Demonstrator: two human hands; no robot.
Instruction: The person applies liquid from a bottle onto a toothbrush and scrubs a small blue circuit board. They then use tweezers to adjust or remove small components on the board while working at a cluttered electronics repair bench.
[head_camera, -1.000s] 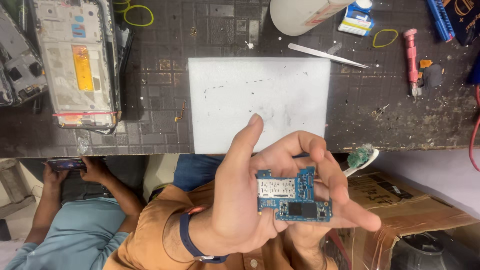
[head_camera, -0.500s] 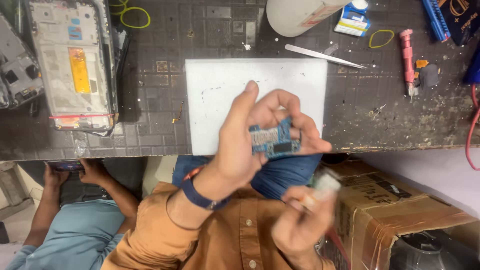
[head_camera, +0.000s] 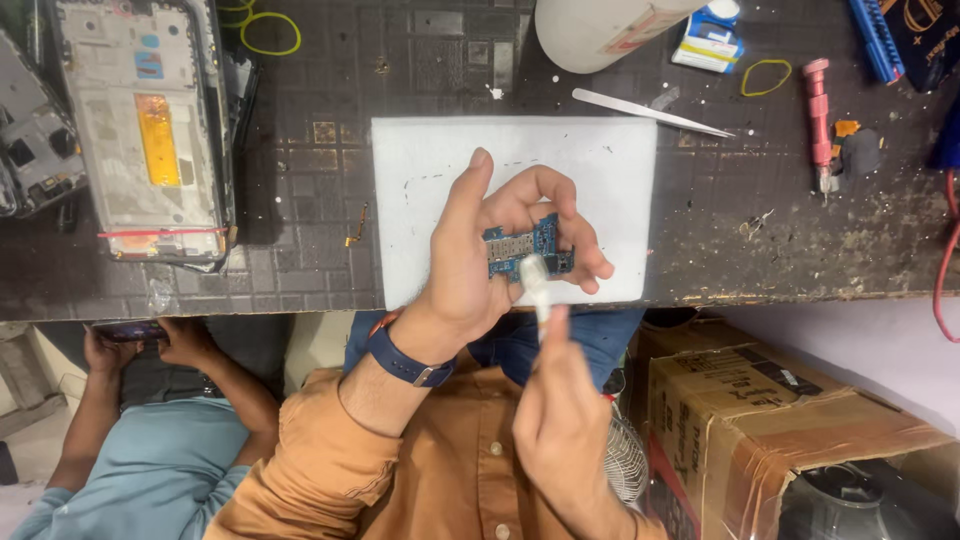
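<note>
Two hands at work over one dark table (head_camera: 300, 250), listed left to right. Far left: an opened phone frame (head_camera: 145, 130) with a yellow strip, lying flat, untouched; another person in a blue shirt (head_camera: 150, 470) sits below the table edge with a phone in both hands. Centre: white mat (head_camera: 420, 200), bare where it shows. Left hand (head_camera: 480, 270), wrist in a dark blue watch band, grip closed on a small blue circuit board (head_camera: 525, 248), held just above the mat's near edge. Right hand (head_camera: 560, 420), grip closed on a white brush-like tool (head_camera: 535, 285), tip touching the board's lower edge. Judged state: board out of the frame, cleaning under way, refitting not done. Right: metal tweezers (head_camera: 650, 110), red screwdriver (head_camera: 820, 120), cardboard box (head_camera: 800, 410).
</note>
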